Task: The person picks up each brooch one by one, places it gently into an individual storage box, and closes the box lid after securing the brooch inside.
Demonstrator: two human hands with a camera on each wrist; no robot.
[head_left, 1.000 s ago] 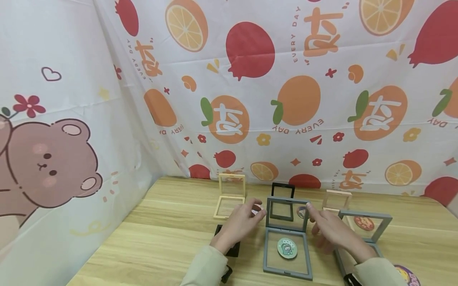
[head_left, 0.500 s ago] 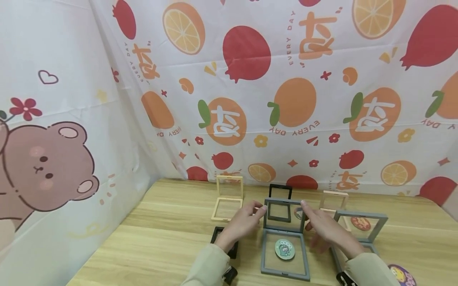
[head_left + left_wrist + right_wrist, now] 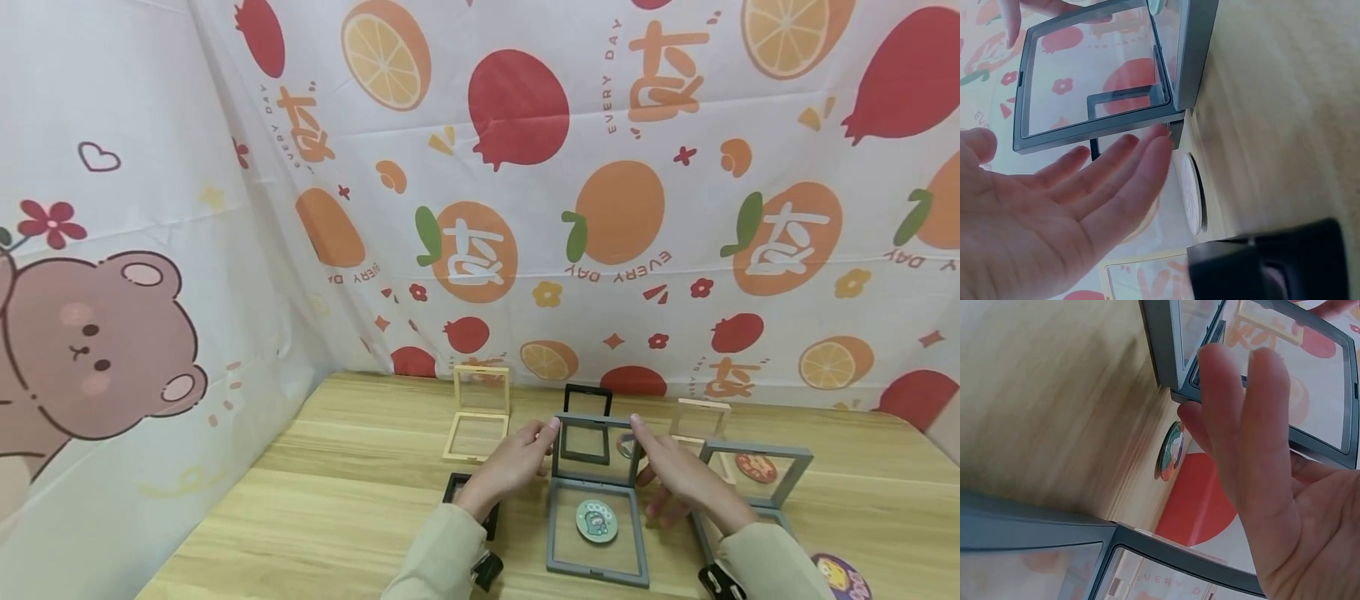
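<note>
"One grey frame (image 3: 595,482) on my head feed. Where exactly?"

"On the worktop (image 3: 360,483), standing open, its base flat on the near side. I see a round green badge (image 3: 597,522) resting on that base."

"And the hands?"

"Left hand (image 3: 515,460) and right hand (image 3: 678,475) sit at either side of the raised lid (image 3: 597,425), fingers spread and mostly straight, thumbs at its top corners. I can't tell whether they press it. Right of them I have another open grey frame (image 3: 767,503)."
</note>
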